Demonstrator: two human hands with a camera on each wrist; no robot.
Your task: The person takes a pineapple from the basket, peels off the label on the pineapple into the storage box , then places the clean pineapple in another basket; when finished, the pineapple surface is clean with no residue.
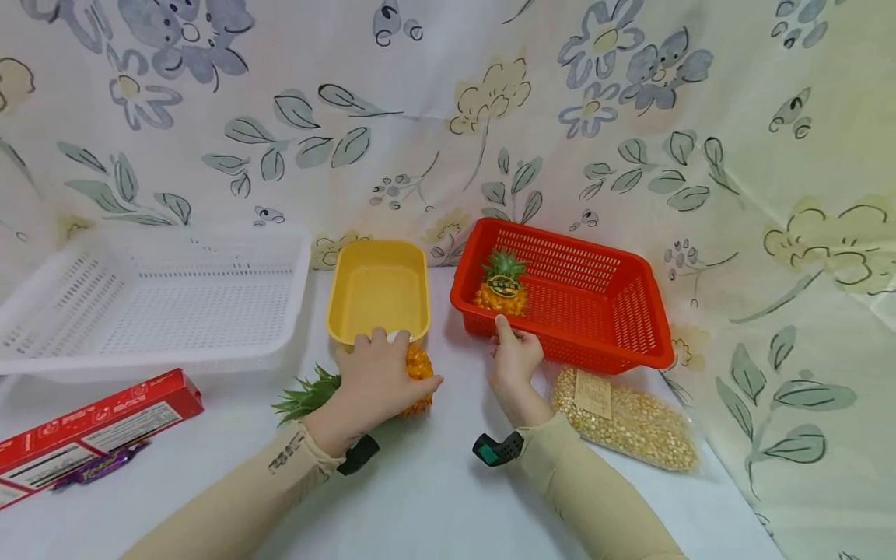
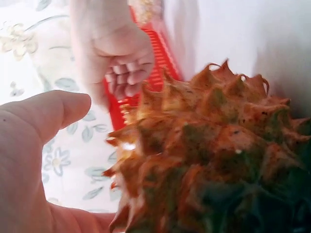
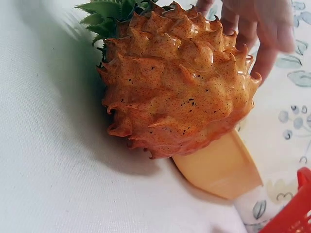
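Note:
A pineapple [image 1: 418, 373] lies on its side with its green crown [image 1: 313, 393] to the left. Over it spreads my left hand [image 1: 374, 377], hiding its middle; the fingers reach past the far side and the thumb stands apart, with a gap beside the spiky skin in the left wrist view. My right hand [image 1: 516, 354] hangs at the near wall of the red basket [image 1: 560, 342], thumb tip overlapping the rim, other fingers loosely curled with nothing visible in them. Inside that basket sits another pineapple [image 1: 502, 288] with a dark label.
Just beyond the left hand is a yellow tub [image 1: 379, 253]. A white basket [image 1: 294, 327] stands at the left, with a red box [image 1: 105, 420] and a purple wrapped bar [image 1: 101, 467] before it. A bag of corn kernels [image 1: 630, 420] lies right of the right hand.

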